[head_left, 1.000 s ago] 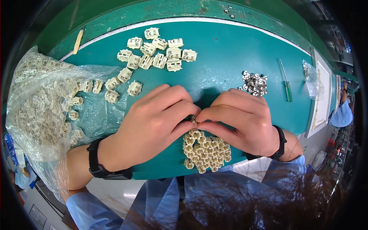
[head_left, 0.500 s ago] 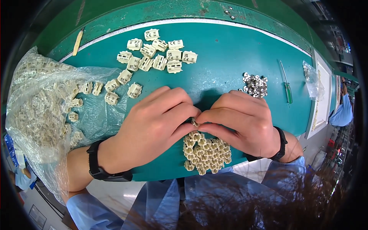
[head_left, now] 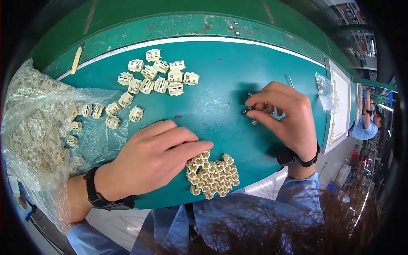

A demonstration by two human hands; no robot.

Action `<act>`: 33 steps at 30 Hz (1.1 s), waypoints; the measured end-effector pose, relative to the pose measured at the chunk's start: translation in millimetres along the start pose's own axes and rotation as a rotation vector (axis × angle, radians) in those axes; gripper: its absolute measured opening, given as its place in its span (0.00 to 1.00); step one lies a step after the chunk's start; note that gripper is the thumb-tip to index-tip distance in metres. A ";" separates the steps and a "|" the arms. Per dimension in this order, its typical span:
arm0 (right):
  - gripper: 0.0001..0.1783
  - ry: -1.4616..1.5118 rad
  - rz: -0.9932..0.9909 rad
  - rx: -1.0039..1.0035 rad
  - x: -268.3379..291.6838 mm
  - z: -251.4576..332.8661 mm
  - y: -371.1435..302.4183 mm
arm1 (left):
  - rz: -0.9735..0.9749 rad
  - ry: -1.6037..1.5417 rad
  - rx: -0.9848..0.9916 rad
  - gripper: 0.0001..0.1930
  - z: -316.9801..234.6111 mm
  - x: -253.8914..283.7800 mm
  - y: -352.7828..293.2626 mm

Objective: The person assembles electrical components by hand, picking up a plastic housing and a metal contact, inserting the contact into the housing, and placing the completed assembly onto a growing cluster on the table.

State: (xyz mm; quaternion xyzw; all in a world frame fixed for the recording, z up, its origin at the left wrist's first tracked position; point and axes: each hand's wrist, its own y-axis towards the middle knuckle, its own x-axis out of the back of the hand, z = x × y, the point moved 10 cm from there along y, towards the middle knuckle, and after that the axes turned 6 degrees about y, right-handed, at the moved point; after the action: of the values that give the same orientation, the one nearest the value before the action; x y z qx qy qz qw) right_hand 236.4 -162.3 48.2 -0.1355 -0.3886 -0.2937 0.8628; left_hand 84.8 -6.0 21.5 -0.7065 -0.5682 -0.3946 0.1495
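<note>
My left hand (head_left: 155, 159) lies low over the green mat, its index finger stretched out and the tip touching the upper left edge of a cluster of cream plastic sockets (head_left: 214, 176). The thumb is hidden beneath, and nothing plainly shows in its grip. The sockets stand close together, hollow ends up. To the right, my right hand (head_left: 287, 114) reaches over a pile of small shiny metal pieces (head_left: 254, 121). Thumb and index finger close on a metal piece (head_left: 250, 109) there; the hand hides part of the pile.
Several cream plastic housings (head_left: 160, 85) lie loose at the back left. A clear plastic bag (head_left: 36, 123) full of similar parts spreads along the left. Far right are a small clear bag (head_left: 326, 93) and a white frame (head_left: 340, 108). A screwdriver (head_left: 291, 81) is mostly hidden behind my right hand.
My hands have parted from their shared pinch on a small piece. The right has moved right and away to the metal pile; the left has moved slightly left and nearer me. The view has shifted.
</note>
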 end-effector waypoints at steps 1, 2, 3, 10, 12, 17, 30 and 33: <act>0.13 -0.001 0.000 0.003 0.4 -0.7 0.9 | -0.003 0.002 0.000 0.22 -1.2 1.7 -0.6; 0.13 -0.010 0.019 0.002 -1.2 -3.5 0.3 | -0.018 0.018 0.019 0.22 -1.0 4.8 -0.3; 0.13 -0.018 0.038 0.003 -3.3 -6.4 0.0 | -0.034 0.035 0.040 0.21 -1.0 8.9 -0.2; 0.13 -0.042 0.077 0.071 -8.9 -5.6 -1.0 | -0.061 0.449 0.205 0.20 -3.2 64.2 -1.9; 0.13 -0.024 0.081 0.069 -10.7 -3.8 -0.4 | -0.042 0.594 0.357 0.20 5.4 77.5 -6.9; 0.12 -0.018 0.081 0.062 -12.7 0.6 1.0 | 0.029 0.712 0.465 0.22 12.6 83.5 -19.9; 0.11 0.261 0.178 0.075 -35.8 5.8 -0.7 | -0.093 0.655 0.272 0.18 13.6 62.6 -14.1; 0.12 0.268 0.222 0.165 -44.7 14.0 -1.1 | -0.068 0.597 0.215 0.17 10.1 53.6 -14.6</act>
State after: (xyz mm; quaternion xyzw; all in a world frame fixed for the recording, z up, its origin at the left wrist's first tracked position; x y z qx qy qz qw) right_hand 204.0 -138.7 24.0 -0.0661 -0.2757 -0.1793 0.9421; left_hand 77.6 41.9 50.6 -0.5203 -0.5608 -0.5271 0.3702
